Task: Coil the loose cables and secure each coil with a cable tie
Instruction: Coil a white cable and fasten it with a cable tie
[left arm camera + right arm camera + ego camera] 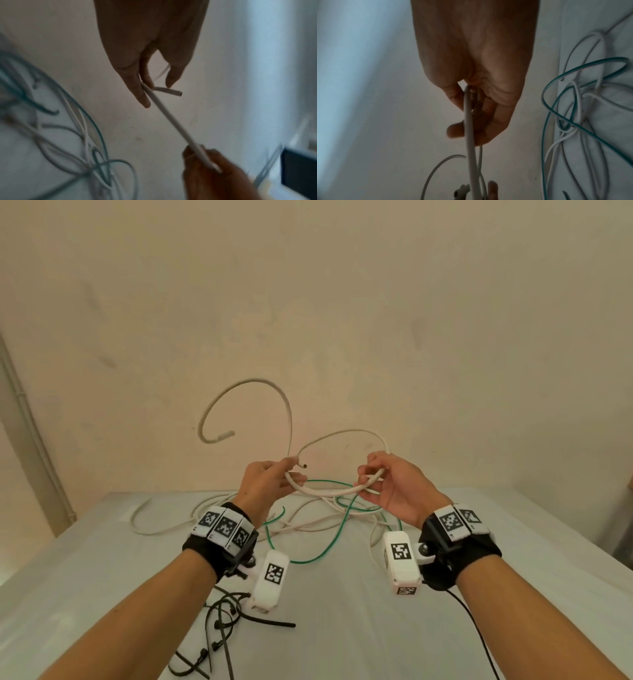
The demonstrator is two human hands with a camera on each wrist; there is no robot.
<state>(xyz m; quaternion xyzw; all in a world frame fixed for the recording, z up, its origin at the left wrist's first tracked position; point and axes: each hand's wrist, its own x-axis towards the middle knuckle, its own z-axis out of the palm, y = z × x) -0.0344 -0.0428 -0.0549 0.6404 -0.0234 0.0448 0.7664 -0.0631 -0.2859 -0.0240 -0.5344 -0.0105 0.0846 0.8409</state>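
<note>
Two hands: both raised above the grey cloth-covered table [342, 628], sharing one stiff white round cable [329, 494].
Black plastic cable ties [219, 625]: loose on the table near the left forearm, close by, none used yet.
Left hand [265, 484]: fingers curled, pinching the white cable close to its cut end [178, 93], likely to anchor the start of the coil.
Free tail: arcs up in front of the wall, unsupported.
Green thin cable [337, 537]: tangled with other white cables on the table, beneath the hands.
Right hand [394, 484]: fingers curled round the same cable, apparently bending the next loop toward the left.
</note>
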